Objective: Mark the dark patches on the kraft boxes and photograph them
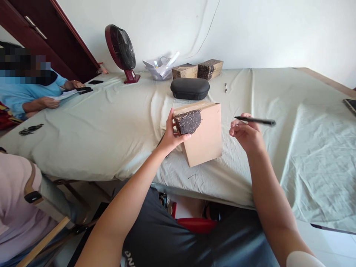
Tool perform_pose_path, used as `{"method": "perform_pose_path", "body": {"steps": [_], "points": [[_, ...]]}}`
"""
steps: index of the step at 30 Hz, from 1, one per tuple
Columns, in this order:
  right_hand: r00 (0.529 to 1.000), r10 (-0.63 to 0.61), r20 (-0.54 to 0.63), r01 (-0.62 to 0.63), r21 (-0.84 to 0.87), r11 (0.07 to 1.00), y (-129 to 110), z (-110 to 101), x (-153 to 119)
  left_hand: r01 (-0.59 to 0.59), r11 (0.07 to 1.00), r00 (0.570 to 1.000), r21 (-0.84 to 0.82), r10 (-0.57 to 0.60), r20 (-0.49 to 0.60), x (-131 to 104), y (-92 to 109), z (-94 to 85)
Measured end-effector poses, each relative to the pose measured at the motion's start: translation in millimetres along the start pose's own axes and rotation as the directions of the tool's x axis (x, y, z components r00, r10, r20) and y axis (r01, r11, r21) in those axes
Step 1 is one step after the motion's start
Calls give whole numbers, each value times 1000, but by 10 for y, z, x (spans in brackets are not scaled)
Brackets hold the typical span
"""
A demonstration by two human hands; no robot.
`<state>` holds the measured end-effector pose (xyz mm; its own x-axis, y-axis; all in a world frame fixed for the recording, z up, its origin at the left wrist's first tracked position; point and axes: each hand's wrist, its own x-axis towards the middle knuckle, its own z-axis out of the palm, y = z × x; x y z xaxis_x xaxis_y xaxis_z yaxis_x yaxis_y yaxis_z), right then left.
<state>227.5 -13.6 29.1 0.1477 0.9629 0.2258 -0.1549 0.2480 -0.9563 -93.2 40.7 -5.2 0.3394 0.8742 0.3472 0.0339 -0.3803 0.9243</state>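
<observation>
My left hand (174, 135) grips the left corner of a cardboard box (204, 135), thumb in front and fingers along its side. The box is tilted on the cloth-covered table. A dark, speckled patch (189, 122) covers its upper left corner, partly behind my thumb. To the right of the box, apart from it, my right hand (247, 131) holds a black pen (256, 120) between curled fingers. The pen lies nearly level, its thin end toward the box.
Behind the box stands a black zip case (190, 89), then two patterned boxes (210, 69), a plastic basket (160, 68) and a fan (122, 52). A small pen-like item (226, 88) lies right of the case. Someone in blue (25, 96) sits at left with papers.
</observation>
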Motion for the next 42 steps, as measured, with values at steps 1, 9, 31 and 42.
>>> {"method": "perform_pose_path", "body": {"steps": [1, 9, 31, 42], "points": [[998, -55, -28, 55, 1, 998, -32, 45, -29, 1, 1000, 1000, 12, -1, -2, -6, 4, 14], [888, -461, -12, 453, -161, 877, -584, 726, -565, -119, 974, 979, 195, 148, -142, -230, 274, 271], [386, -609, 693, 843, -533, -72, -847, 1489, -434, -185, 908, 948, 376, 265, -175, -324, 469, 416], [473, -855, 212, 724, -646, 241, -562, 925, -860, -163, 944, 960, 287, 219, -174, -251, 367, 283]]}}
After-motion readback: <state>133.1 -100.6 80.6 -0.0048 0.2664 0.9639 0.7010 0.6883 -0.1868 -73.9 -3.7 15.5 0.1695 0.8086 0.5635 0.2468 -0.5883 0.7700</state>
